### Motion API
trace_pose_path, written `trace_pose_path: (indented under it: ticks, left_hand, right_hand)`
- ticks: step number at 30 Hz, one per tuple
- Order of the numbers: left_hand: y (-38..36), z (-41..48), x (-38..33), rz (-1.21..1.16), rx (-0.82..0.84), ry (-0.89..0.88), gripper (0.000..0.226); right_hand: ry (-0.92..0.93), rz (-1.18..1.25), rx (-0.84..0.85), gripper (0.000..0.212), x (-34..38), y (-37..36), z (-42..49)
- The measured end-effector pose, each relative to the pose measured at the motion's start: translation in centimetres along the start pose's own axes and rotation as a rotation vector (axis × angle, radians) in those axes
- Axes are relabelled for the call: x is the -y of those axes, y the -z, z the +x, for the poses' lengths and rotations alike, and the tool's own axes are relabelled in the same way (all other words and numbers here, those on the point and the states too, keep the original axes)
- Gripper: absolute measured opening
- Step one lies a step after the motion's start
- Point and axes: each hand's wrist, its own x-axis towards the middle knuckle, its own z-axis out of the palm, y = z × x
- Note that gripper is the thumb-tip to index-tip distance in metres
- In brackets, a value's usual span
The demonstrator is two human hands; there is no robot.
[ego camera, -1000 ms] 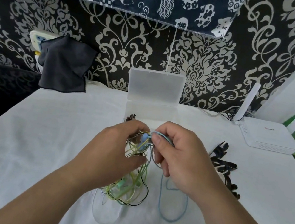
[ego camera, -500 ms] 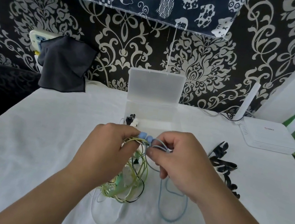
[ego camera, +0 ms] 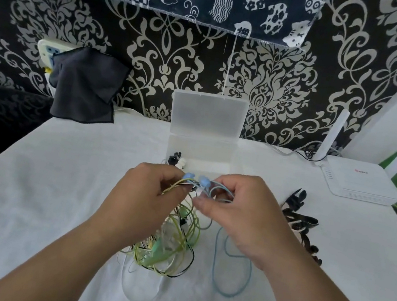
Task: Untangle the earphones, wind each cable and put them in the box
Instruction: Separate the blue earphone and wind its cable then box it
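Observation:
A tangle of earphone cables (ego camera: 170,246), yellow-green, black, white and mint, hangs between my hands above the white table. My left hand (ego camera: 141,198) pinches the top of the tangle. My right hand (ego camera: 239,216) pinches the light blue earphone cable, whose two blue earbuds (ego camera: 198,180) stick up between my fingertips. A loop of the blue cable (ego camera: 231,275) lies on the cloth below my right wrist. The clear plastic box (ego camera: 201,151) stands open behind my hands, lid upright.
A pile of black cable ties (ego camera: 299,221) lies right of my hands. A white router (ego camera: 361,183) sits at the back right. A dark cloth (ego camera: 86,88) hangs over a socket at the back left. A small black-and-white item (ego camera: 176,159) lies by the box.
Both hands have risen slightly and drawn apart, lifting the two blue earbuds clear above the tangle. The blue cable loop on the cloth has shifted a little.

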Motion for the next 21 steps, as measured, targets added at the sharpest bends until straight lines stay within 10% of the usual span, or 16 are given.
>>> trace_pose_path:
  ticks: [21]
  left_hand:
    - [0.9, -0.1, -0.2, -0.585, 0.233, 0.100, 0.029]
  right_hand:
    - [-0.240, 0.887, 0.081, 0.010, 0.7, 1.7, 0.6]
